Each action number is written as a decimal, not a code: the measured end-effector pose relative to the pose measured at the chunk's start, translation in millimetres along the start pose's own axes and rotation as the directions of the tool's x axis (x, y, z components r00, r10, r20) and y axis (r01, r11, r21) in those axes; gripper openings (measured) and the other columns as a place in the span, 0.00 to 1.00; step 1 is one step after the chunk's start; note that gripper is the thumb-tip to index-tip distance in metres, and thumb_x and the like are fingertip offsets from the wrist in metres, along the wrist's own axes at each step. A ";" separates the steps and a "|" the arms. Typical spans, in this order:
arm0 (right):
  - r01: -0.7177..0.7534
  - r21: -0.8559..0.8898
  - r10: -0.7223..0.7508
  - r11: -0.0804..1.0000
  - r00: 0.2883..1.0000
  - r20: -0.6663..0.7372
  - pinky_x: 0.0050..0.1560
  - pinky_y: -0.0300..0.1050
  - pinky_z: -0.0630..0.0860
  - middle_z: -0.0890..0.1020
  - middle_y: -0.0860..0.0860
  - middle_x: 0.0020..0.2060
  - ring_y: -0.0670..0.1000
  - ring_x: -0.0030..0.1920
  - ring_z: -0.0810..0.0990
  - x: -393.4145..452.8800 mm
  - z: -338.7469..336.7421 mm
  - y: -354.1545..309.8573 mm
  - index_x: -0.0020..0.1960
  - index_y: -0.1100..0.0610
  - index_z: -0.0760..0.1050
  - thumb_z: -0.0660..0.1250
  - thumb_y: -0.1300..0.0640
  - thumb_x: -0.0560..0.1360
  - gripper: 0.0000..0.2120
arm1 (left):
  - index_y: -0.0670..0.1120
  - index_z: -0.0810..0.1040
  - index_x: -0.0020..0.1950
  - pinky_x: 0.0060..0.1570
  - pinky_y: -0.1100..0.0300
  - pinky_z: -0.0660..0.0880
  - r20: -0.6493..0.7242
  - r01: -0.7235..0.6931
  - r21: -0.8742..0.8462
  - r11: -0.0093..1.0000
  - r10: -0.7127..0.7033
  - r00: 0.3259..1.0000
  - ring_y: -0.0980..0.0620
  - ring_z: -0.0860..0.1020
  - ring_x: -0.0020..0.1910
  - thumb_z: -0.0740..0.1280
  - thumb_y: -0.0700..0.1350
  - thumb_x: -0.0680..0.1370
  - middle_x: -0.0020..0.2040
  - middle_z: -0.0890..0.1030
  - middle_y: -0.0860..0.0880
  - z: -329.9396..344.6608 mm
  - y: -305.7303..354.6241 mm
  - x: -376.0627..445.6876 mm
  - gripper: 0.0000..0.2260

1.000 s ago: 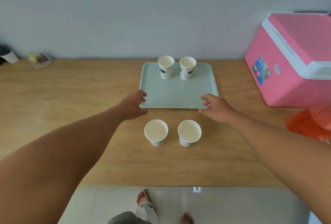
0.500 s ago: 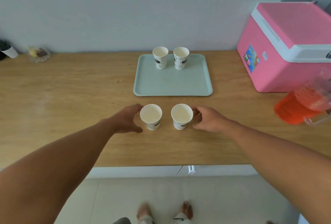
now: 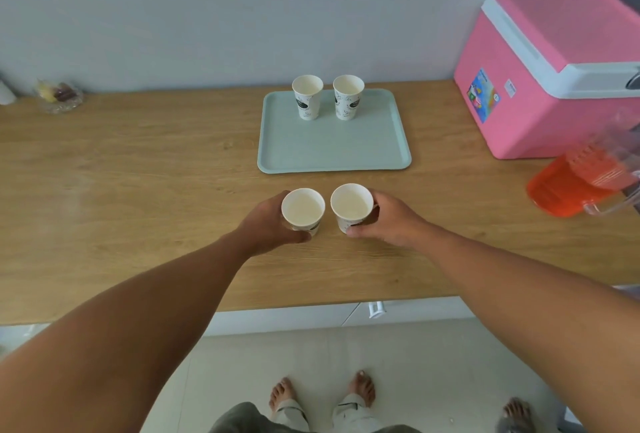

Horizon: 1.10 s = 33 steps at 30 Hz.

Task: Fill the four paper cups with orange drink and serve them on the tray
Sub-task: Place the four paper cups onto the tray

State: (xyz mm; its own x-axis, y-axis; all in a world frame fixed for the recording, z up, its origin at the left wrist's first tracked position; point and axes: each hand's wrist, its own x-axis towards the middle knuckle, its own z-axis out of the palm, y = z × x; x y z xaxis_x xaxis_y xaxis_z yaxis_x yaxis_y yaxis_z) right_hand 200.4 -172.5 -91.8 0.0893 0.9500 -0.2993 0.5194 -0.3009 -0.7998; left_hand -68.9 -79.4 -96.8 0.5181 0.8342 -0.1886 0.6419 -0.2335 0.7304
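Note:
Two white printed paper cups stand on the wooden counter in front of the pale green tray (image 3: 332,152). My left hand (image 3: 266,224) is wrapped around the left cup (image 3: 303,207). My right hand (image 3: 388,221) grips the right cup (image 3: 351,205). Both cups look pale inside, with no orange showing. At the back of the tray stand two more paper cups (image 3: 307,96) (image 3: 348,96), side by side. A clear pitcher of orange drink (image 3: 575,186) sits at the right edge of the counter.
A pink cooler box (image 3: 554,62) with a white band stands at the back right, next to the pitcher. A small glass dish with sweets (image 3: 59,96) is at the far left by the wall. The counter's front edge runs just below my forearms.
Both hands drew back from the tray's front corners to the two near cups and closed around them. The camera view shifted so the tray looks farther away.

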 end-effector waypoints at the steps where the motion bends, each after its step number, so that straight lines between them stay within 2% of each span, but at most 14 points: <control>1: -0.001 0.010 0.001 1.000 1.000 -0.002 0.62 0.44 0.77 0.84 0.41 0.59 0.42 0.60 0.81 0.3 0.3 -0.5 0.66 0.42 0.77 0.87 0.51 0.65 0.33 | 0.57 0.74 0.67 0.57 0.55 0.75 -0.006 -0.003 -0.005 1.000 0.003 1.000 0.53 0.78 0.57 0.84 0.51 0.63 0.58 0.81 0.58 0.9 1.4 0.2 0.36; 6: 0.007 0.003 -0.007 1.000 1.000 -0.014 0.63 0.45 0.78 0.85 0.40 0.58 0.43 0.59 0.82 5.5 -10.5 -1.1 0.65 0.40 0.76 0.87 0.50 0.65 0.33 | 0.58 0.74 0.66 0.55 0.57 0.74 -0.029 0.007 -0.035 0.999 -0.008 1.000 0.56 0.78 0.55 0.84 0.50 0.63 0.55 0.80 0.61 -0.6 10.6 5.5 0.35; 9: 0.013 -0.011 -0.013 1.000 1.000 -0.022 0.63 0.46 0.79 0.85 0.40 0.57 0.43 0.58 0.82 11.9 -23.3 -0.6 0.64 0.41 0.77 0.87 0.49 0.65 0.31 | 0.60 0.75 0.63 0.50 0.66 0.72 -0.051 0.016 -0.084 0.996 -0.021 0.999 0.66 0.78 0.52 0.84 0.47 0.63 0.53 0.81 0.63 -3.1 18.9 10.5 0.32; 11: 0.030 -0.023 -0.031 0.999 0.999 -0.027 0.63 0.48 0.80 0.85 0.41 0.57 0.44 0.59 0.82 17.0 -31.9 -0.7 0.66 0.43 0.78 0.86 0.48 0.65 0.33 | 0.60 0.76 0.62 0.49 0.67 0.72 -0.065 0.028 -0.103 0.994 -0.035 0.997 0.69 0.77 0.52 0.84 0.46 0.64 0.54 0.82 0.62 -4.1 23.1 14.5 0.31; 18: 0.076 -0.002 -0.076 0.997 0.996 -0.036 0.63 0.46 0.79 0.86 0.41 0.58 0.44 0.59 0.83 37.5 -54.7 -5.6 0.69 0.44 0.77 0.86 0.46 0.66 0.35 | 0.55 0.76 0.63 0.48 0.63 0.70 -0.122 0.056 -0.059 0.997 -0.063 0.991 0.58 0.78 0.52 0.83 0.48 0.66 0.53 0.81 0.60 -7.4 38.7 28.3 0.29; 23: 0.077 0.011 -0.076 0.997 0.996 -0.045 0.57 0.42 0.77 0.85 0.41 0.58 0.43 0.58 0.83 53.0 -61.4 -11.8 0.69 0.43 0.77 0.86 0.45 0.66 0.34 | 0.53 0.77 0.65 0.46 0.69 0.71 -0.156 0.051 -0.046 0.998 -0.057 0.986 0.57 0.80 0.54 0.83 0.50 0.65 0.54 0.82 0.58 -12.1 39.2 46.5 0.31; 26: 0.061 0.024 -0.060 0.998 0.997 -0.049 0.55 0.41 0.77 0.85 0.42 0.58 0.43 0.57 0.83 66.6 -62.1 -15.8 0.69 0.43 0.76 0.86 0.46 0.67 0.34 | 0.52 0.77 0.65 0.48 0.66 0.73 -0.174 0.055 -0.065 0.996 -0.066 0.983 0.56 0.80 0.55 0.83 0.50 0.64 0.55 0.83 0.57 -17.7 37.1 62.3 0.31; 29: 0.045 0.013 -0.044 0.999 0.997 -0.069 0.58 0.44 0.79 0.84 0.42 0.59 0.45 0.58 0.83 84.3 -63.3 -19.1 0.70 0.42 0.75 0.85 0.43 0.66 0.36 | 0.53 0.77 0.66 0.52 0.61 0.75 -0.181 0.044 -0.066 0.997 -0.055 0.982 0.56 0.80 0.54 0.83 0.52 0.65 0.55 0.83 0.58 -25.4 33.3 83.1 0.31; 33: 0.012 0.019 -0.010 1.000 0.995 -0.102 0.61 0.50 0.81 0.84 0.42 0.59 0.46 0.58 0.83 111.2 -65.2 -22.8 0.71 0.41 0.75 0.85 0.41 0.65 0.38 | 0.54 0.76 0.66 0.47 0.68 0.71 -0.167 0.020 -0.080 0.997 -0.033 0.985 0.57 0.80 0.53 0.83 0.52 0.65 0.55 0.82 0.59 -35.8 24.9 112.6 0.31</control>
State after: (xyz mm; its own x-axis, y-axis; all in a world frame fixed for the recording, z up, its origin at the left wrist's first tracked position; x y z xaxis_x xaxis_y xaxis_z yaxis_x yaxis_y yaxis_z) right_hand 253.9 -54.5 -72.9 0.1704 0.9566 -0.2366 0.5039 -0.2909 -0.8133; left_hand -14.8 26.6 -76.4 0.3948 0.9132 -0.1005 0.6047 -0.1760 0.7768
